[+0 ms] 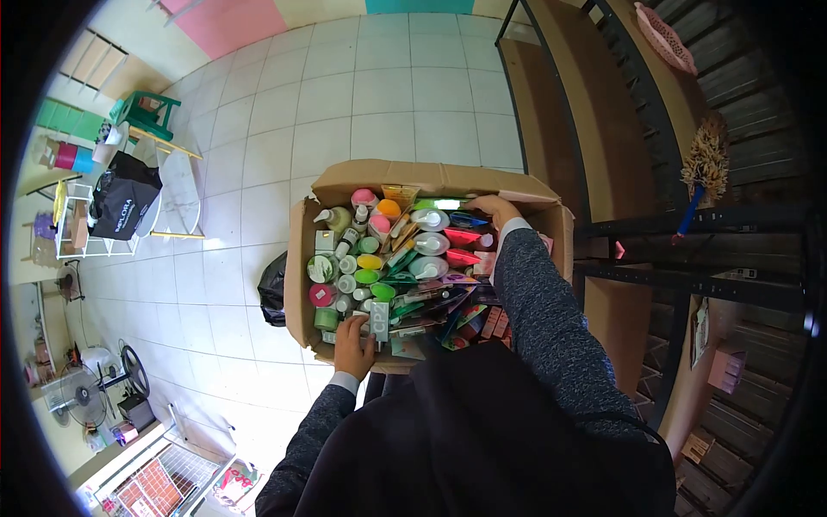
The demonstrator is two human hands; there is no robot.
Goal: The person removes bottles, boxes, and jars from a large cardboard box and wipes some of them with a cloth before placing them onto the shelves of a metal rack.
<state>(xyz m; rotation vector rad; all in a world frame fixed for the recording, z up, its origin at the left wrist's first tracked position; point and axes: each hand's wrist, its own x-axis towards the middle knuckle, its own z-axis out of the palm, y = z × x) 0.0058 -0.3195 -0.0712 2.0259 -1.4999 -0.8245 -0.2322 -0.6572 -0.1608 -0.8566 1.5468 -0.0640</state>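
An open cardboard box full of bottles, tubes and packets stands in front of me. My left hand is at the near left side of the box, fingers apart, beside a pale upright carton. At the far right corner, my right hand reaches inside, next to a green packet; its fingertips are partly hidden, and I cannot tell what they hold. White-capped bottles fill the middle of the box. Round green and yellow caps show to their left.
Dark metal shelving rises on the right, with a feather duster and a pink basket. A black plastic bag lies left of the box. Further left are a black tote bag, a green stool and a fan.
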